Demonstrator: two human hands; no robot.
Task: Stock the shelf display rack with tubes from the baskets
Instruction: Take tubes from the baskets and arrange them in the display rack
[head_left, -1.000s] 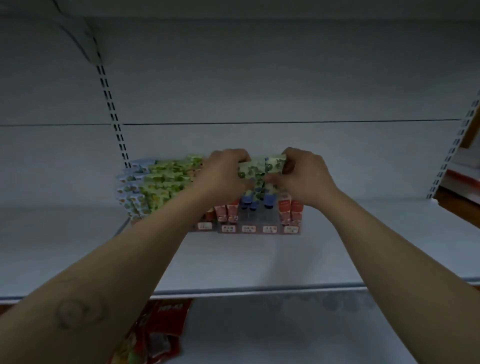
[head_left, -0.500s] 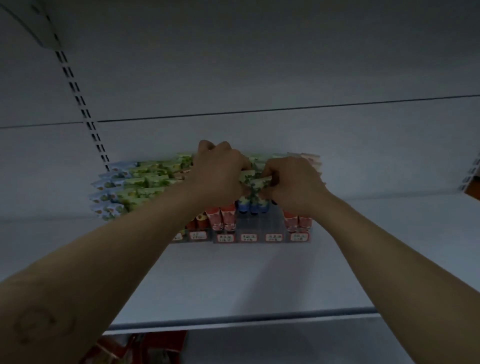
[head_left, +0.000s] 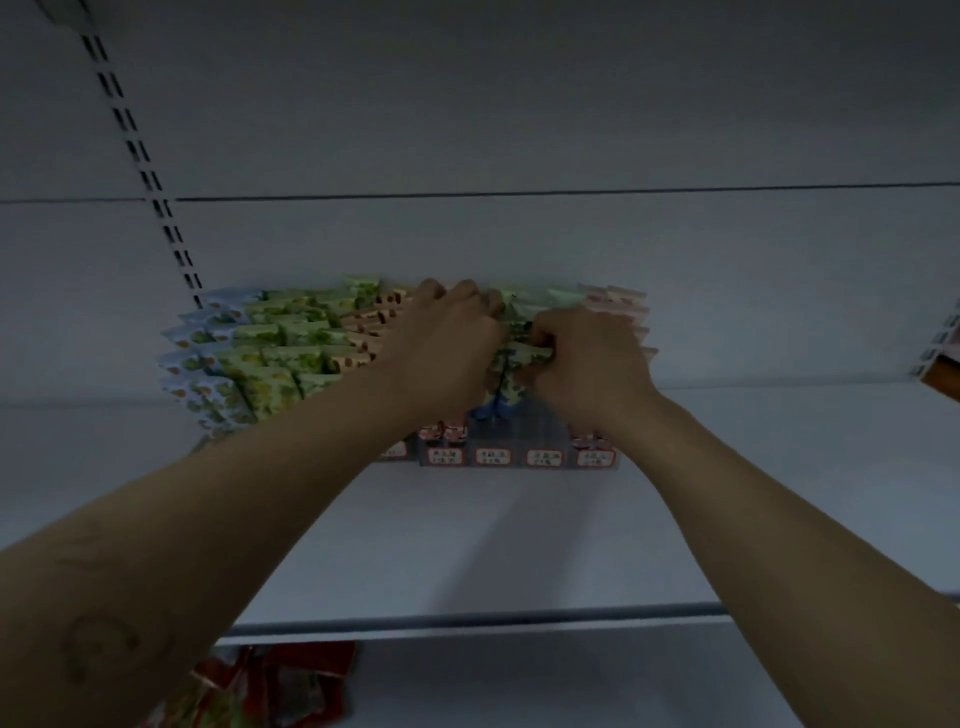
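Note:
A clear display rack (head_left: 545, 457) with price labels along its front stands on the white shelf (head_left: 467, 551) against the back wall. Rows of green, blue-white and pink tubes (head_left: 270, 353) fill its left part, and pale pink ones (head_left: 618, 301) show at the right. Both my hands are over the rack's middle column. My left hand (head_left: 441, 353) and my right hand (head_left: 587, 364) pinch the flat end of a green patterned tube (head_left: 514, 358) with a blue cap, held upright between them. Fingertips are hidden behind the tube.
A slotted upright (head_left: 140, 150) runs up the back wall at the left. Red packets (head_left: 280, 686) lie on the shelf below, left of centre. A wooden edge (head_left: 943, 379) shows at the far right. Bare shelf lies in front of the rack.
The tube went from lying crosswise between my hands to standing upright, lowered into the rack's middle column. Both hands moved forward and down with it; the view tilted upward.

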